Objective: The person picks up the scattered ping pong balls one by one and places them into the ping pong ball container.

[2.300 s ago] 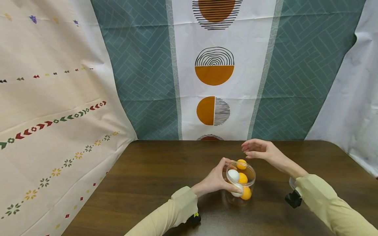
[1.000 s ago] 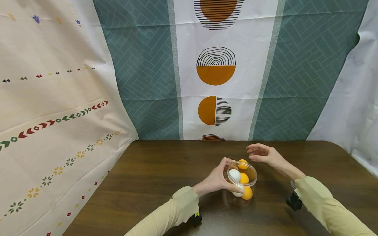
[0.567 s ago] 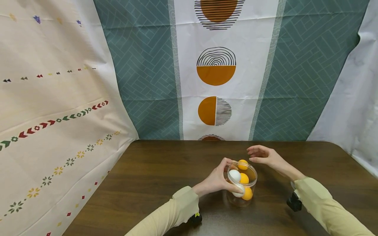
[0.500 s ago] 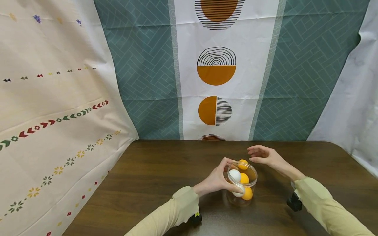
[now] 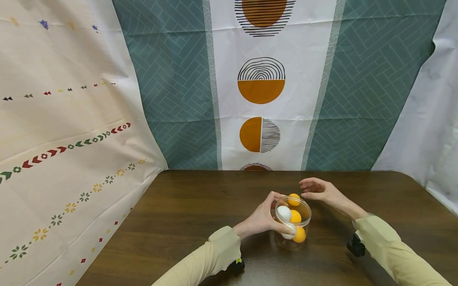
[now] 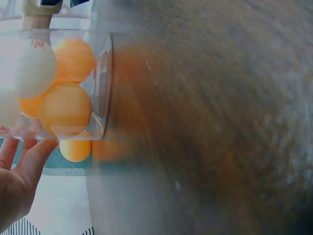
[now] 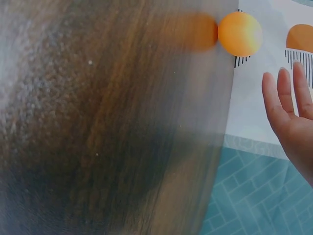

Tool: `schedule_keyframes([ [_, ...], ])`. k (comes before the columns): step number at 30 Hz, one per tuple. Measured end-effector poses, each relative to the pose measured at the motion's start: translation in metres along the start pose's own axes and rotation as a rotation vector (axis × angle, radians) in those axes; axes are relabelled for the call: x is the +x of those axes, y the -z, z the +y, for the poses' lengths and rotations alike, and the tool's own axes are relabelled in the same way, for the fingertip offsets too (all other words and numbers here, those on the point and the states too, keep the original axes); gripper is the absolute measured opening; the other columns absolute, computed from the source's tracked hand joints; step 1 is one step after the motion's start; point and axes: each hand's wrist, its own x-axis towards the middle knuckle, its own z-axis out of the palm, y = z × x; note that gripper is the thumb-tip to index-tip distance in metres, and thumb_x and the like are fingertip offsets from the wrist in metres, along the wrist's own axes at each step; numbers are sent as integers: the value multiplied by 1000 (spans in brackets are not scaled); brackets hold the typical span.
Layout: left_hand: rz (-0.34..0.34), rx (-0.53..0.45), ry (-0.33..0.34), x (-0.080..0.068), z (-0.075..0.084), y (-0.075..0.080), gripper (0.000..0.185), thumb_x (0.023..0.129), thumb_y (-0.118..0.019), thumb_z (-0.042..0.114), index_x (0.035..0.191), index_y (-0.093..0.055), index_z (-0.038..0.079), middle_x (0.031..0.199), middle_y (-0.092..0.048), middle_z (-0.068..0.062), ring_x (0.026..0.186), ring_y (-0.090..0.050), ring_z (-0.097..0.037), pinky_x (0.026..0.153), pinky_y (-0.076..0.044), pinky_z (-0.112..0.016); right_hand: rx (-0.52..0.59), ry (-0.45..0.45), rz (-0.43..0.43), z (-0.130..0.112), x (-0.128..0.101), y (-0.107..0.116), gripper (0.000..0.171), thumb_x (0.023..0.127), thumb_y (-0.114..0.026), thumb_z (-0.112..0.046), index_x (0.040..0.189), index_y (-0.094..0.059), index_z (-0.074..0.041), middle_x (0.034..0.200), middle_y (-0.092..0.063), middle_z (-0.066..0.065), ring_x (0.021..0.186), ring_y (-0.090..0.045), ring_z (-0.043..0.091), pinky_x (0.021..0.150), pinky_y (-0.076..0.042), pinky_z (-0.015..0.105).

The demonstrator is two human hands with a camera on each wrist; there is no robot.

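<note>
Near edge: beige sleeves, small black wrist cameras on both arms. Clear round plastic jar (image 5: 292, 226) stands upright on the dark brown wooden table (image 5: 186, 214), right of centre, holding white and orange ping-pong balls (image 5: 290, 222). Left hand (image 5: 262, 217) grips the jar's left wall, fingers and thumb curled round it. One loose orange ping-pong ball (image 5: 294, 199) sits on the table just behind the jar. Right hand (image 5: 318, 190) hovers near that ball, fingers spread and relaxed, holding nothing. Behind: teal herringbone curtain with orange circles (image 5: 260, 87).
</note>
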Motion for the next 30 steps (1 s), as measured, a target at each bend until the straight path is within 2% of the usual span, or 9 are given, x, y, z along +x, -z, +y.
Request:
schedule_keyframes([
  [10,0,-5,-4,-1,1,1,70,66,-81,13,120,-37,22,113,-44,9,97,-43,-11,71,-46,-29,-2,1,-21,8,2,0,45,83,-65,-10,121,-47,6,114,-47,30,99,-49,37,78,-45,30],
  [16,1,4,-4,-1,3,1,72,65,-82,14,121,-36,18,113,-44,9,96,-43,-10,69,-46,-28,-14,6,-19,11,3,-2,45,83,-66,-10,121,-48,6,112,-48,30,99,-49,41,78,-44,28],
  [30,0,-16,10,-1,3,1,71,65,-82,14,120,-37,20,114,-44,8,97,-43,-11,70,-47,-28,38,9,-63,15,4,-4,45,84,-63,-5,122,-45,9,113,-45,33,99,-48,42,77,-46,28],
])
